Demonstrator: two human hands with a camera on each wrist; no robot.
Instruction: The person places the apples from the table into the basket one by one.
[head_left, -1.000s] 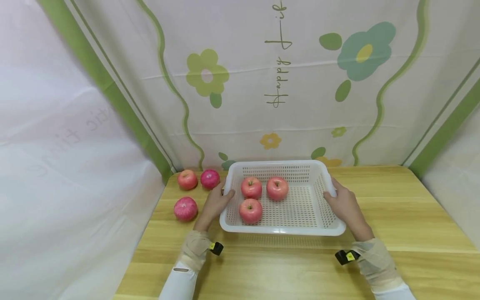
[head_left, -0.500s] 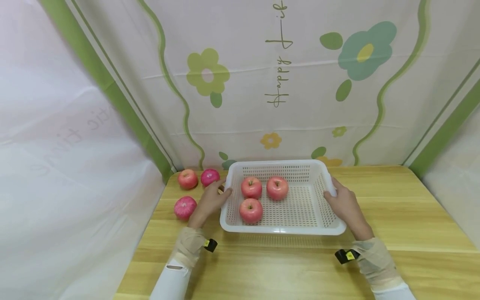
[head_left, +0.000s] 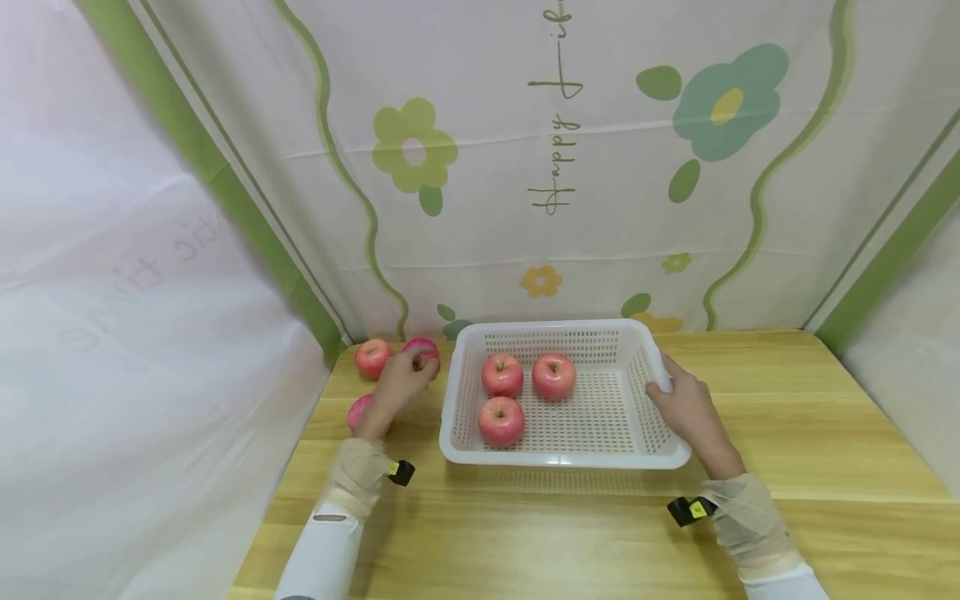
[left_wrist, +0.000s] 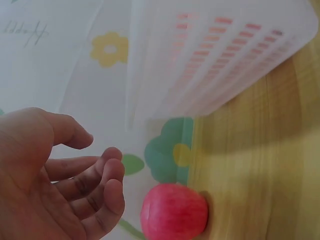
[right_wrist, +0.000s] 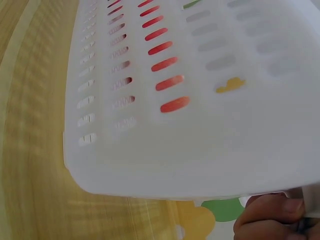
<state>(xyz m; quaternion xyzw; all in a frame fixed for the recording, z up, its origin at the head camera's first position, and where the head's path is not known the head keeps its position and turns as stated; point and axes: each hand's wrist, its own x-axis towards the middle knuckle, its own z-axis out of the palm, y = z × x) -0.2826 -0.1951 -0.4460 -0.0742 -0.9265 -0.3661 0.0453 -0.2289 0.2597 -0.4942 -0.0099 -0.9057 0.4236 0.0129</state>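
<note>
Floral backdrop cloth [head_left: 480, 167] wraps the wooden table [head_left: 787, 417] on three sides; white perforated basket [head_left: 562, 458] sits mid-table with three apples inside [head_left: 502, 374] [head_left: 554, 376] [head_left: 501, 420]. Left hand [head_left: 397, 385] is out at the loose apples left of the basket, over the dark pink apple [head_left: 424, 346] by the back cloth. Wrist view shows the fingers [left_wrist: 95, 185] loosely curled and spread, nothing in them, apple [left_wrist: 173, 212] just beyond the fingertips; head view can't confirm contact. Two more loose ones: back-left apple [head_left: 372, 358] just beside it, and near apple [head_left: 358, 410] mostly hidden behind the wrist. Right hand [head_left: 686, 408] grips the basket's right rim, fingers curled over the edge, fingertip visible under the rim [right_wrist: 270, 212]. Risks, as I judge them: apple is round and sits against the cloth, so a shallow closure could roll it into the fold or knock the back-left apple. Forearm passes over the near apple and could nudge it toward the table edge. Basket is light; if the right-hand hold loosens, a dropped apple could slide it or bounce off the three already inside.
</note>
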